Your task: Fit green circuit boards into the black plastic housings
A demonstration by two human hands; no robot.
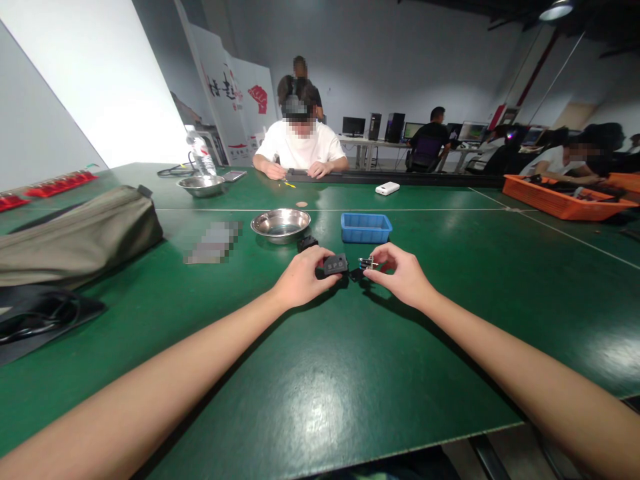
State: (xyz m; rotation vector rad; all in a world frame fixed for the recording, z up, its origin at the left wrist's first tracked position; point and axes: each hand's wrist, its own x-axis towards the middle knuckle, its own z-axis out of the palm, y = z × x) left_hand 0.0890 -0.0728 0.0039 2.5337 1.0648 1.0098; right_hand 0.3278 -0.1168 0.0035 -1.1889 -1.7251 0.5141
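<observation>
My left hand [305, 277] grips a black block [335, 265] with pale letters on its side, thumb below and fingers above. Just to the right, my right hand [400, 272] pinches a small metal part [367, 264] with dark and blue bits. A small black piece [357, 274] lies between the two hands. Behind my left fingers another black object [307, 243] rests on the table. The two held things are close together but apart.
Beyond my hands stand a steel bowl [281, 225] and a blue tray [367, 229] on the green table [310, 400]. A cloth bag [85, 230] lies left, an orange basket [565, 200] far right. A person [300, 143] sits opposite, near a second bowl [201, 185] and a white device [387, 189].
</observation>
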